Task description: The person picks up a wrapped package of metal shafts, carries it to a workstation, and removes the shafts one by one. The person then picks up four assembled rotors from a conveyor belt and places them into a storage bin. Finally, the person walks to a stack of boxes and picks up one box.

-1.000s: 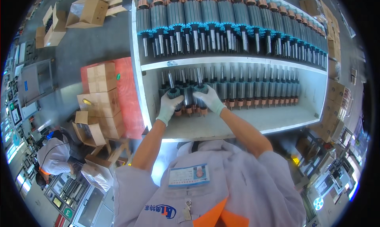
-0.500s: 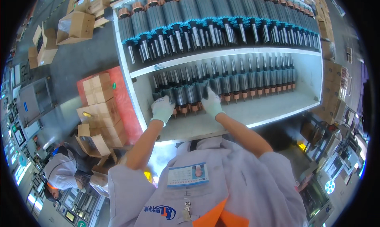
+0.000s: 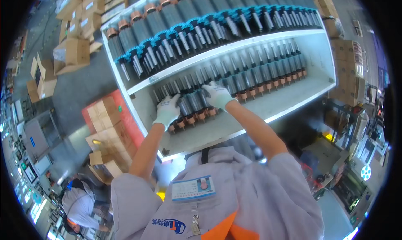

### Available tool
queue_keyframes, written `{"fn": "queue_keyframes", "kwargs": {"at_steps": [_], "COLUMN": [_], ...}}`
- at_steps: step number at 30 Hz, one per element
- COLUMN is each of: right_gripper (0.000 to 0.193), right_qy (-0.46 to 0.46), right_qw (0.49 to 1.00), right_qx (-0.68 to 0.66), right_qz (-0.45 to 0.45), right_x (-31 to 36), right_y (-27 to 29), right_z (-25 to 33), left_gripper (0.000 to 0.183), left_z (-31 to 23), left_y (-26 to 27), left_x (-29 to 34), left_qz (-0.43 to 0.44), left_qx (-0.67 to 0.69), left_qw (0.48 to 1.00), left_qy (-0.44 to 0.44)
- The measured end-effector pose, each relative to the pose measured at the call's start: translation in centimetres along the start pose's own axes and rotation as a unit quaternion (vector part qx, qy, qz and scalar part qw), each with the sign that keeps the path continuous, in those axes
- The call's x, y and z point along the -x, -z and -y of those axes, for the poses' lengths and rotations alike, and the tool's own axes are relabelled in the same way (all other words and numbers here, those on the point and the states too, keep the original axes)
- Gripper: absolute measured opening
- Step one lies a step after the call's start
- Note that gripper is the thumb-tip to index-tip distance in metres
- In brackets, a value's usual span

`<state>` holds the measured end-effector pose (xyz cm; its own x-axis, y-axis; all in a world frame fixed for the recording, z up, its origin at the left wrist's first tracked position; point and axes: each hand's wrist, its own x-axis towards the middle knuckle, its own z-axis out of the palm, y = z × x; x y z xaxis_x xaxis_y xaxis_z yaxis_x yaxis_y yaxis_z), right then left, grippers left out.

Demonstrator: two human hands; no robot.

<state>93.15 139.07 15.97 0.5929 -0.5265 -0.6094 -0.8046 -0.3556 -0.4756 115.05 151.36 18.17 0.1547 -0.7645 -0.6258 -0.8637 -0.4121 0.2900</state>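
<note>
A row of motor armatures [image 3: 240,81] stands in the lower compartment of a white shelf unit [image 3: 268,113]. They have grey ribbed cores, steel shafts pointing away and copper commutators toward me. My left hand [image 3: 168,110], in a white glove, curls round an armature near the row's left end. Further right along the same row, my gloved right hand [image 3: 219,96] reaches over and grips another, its fingers pointing left. Several armatures [image 3: 191,104] stand close together between the hands. The gloves partly hide the ones they touch.
More armatures with blue-green end insulation [image 3: 184,22] fill the upper compartment, above a white divider [image 3: 234,46]. Cardboard boxes [image 3: 109,133] are stacked on a red pallet [image 3: 125,114] at left. Brown cartons [image 3: 344,68] stand at right. A co-worker [image 3: 81,202] bends at lower left.
My view has tilted, so the shelf now slopes up to the right. The right hand has moved further over the armatures, its fingers turned left. The left hand stays at the left end.
</note>
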Motion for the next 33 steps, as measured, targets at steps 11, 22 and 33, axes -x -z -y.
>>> {"fn": "queue_keyframes", "kwargs": {"at_steps": [11,22,33], "right_gripper": [0.038,0.04,0.026], "right_qy": [0.101,-0.161,-0.259], "right_qw": [0.831,0.325,-0.15], "right_qx": [-0.341,-0.667,-0.357], "right_qz": [-0.428,-0.651,-0.885], "right_x": [21.3,53.5,71.1], "right_y": [1.4,-20.6,-37.1], "right_z": [-2.0,-5.8,11.1], "left_gripper": [0.042,0.046,0.062], "left_z": [-9.6,-44.2,-49.7], "left_y": [5.5,-15.6,-33.0], "left_x": [2.8,22.4,52.2], "left_qz": [-0.155,0.383,0.51], "left_qx": [0.327,0.139,-0.176], "left_qw": [0.912,0.752,0.263], "left_qy": [-0.196,-0.518,-0.8]}}
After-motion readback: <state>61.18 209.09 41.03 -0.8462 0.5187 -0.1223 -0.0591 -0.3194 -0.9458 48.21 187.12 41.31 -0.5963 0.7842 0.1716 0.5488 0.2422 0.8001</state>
